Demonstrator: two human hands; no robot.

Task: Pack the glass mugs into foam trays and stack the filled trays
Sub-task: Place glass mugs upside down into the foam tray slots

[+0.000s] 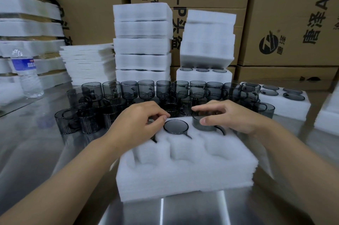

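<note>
Gripping mug (203, 124), right hand (233, 116); left hand (138, 122) perhaps likewise.

Foam tray (183, 173) front; loose mugs (146, 89) behind; tray stacks (142, 44) beyond.

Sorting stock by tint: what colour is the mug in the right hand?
The mug is smoky transparent grey, clearest in head view.
</note>
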